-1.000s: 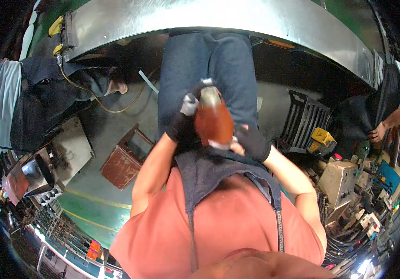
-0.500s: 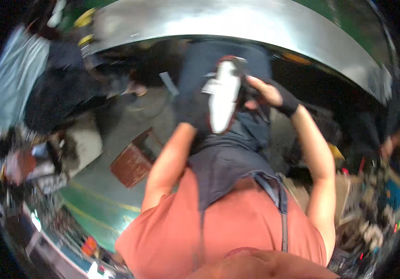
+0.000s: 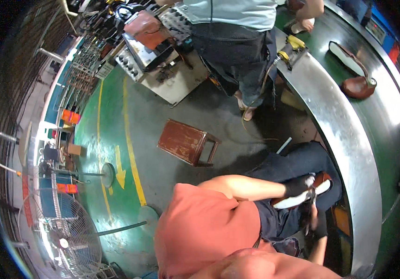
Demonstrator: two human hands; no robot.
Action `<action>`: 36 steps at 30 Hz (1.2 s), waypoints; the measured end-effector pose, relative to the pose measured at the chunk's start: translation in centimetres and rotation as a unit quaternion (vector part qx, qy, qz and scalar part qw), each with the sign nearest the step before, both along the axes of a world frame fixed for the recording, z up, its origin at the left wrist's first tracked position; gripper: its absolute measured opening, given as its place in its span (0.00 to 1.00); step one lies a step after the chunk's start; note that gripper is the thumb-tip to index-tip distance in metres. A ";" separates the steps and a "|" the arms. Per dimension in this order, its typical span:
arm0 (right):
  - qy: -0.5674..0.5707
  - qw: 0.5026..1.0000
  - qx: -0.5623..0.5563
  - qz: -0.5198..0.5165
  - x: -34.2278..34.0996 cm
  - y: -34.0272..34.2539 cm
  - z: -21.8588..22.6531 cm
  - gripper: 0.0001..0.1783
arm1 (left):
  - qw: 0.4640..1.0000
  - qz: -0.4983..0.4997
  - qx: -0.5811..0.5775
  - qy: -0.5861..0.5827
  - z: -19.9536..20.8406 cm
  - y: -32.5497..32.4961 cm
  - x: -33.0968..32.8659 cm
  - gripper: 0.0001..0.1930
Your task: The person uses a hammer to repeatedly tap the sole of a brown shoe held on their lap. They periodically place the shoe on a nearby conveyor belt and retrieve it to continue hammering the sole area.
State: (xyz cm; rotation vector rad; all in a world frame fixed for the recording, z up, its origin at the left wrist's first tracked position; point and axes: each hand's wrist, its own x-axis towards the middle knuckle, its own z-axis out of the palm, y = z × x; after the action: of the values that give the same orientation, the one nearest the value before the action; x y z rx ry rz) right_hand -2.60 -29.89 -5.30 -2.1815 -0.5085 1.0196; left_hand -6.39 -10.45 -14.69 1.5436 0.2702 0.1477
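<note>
A reddish-brown shoe (image 3: 323, 187) lies sole up across my lap, its white sole facing me. My left hand (image 3: 301, 185), in a black fingerless glove, lies over the middle of the shoe with its fingers closed around it. My right hand (image 3: 316, 221), also in a black glove, is at the shoe's near side with the fingers bent. A thin dark piece (image 3: 312, 196) runs from the sole toward that hand; I cannot make out what it is.
A metal-edged bench (image 3: 344, 125) with a green belt curves along my right, bearing brown shoes (image 3: 359, 88) and a yellow tool (image 3: 295, 44). A person (image 3: 232, 46) stands ahead beside a machine table (image 3: 181, 86). A brown stool (image 3: 181, 142) and fan (image 3: 63, 242) stand left.
My view has swung left, so the lap and shoe now appear at lower right. The stool, fan and person show more fully. My left hand stays on the shoe.
</note>
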 end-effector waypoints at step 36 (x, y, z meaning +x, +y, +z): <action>-0.027 0.998 -0.043 0.025 -5.8 3.5 4.1 0.26 | 0.922 -0.291 -0.101 0.236 3.1 6.9 -9.4 0.15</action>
State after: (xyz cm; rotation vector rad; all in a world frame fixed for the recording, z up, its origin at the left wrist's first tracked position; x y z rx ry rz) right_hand -8.41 -26.42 -1.25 -2.2867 -0.5561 1.0294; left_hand -15.81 -3.59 -11.60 1.3738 0.1841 -0.7103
